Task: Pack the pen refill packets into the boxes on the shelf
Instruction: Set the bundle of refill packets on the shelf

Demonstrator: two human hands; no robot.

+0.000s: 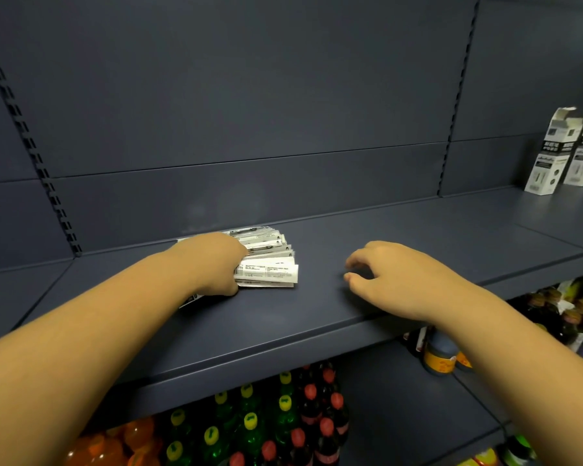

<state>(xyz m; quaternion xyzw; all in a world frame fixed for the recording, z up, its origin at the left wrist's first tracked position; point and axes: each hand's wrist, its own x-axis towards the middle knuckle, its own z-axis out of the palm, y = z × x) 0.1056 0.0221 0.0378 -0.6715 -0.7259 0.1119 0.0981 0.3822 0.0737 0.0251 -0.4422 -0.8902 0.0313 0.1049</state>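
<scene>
Left hand (216, 260) at frame centre-left, fingers curled onto refill packets (266, 260) fanned on shelf (317, 317). Right hand (384, 274) right of packets, apart, loosely curled, holding nothing. Boxes (566, 153) at right edge, tops open.

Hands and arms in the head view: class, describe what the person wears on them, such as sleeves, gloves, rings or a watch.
Nothing is worn that the view shows. The left hand and right hand are bare, with no gloves, and no rings show. Both forearms are bare right down to the picture's lower edge: no sleeve, watch, bracelet or marking appears. Anything worn above that is out of view.
</scene>
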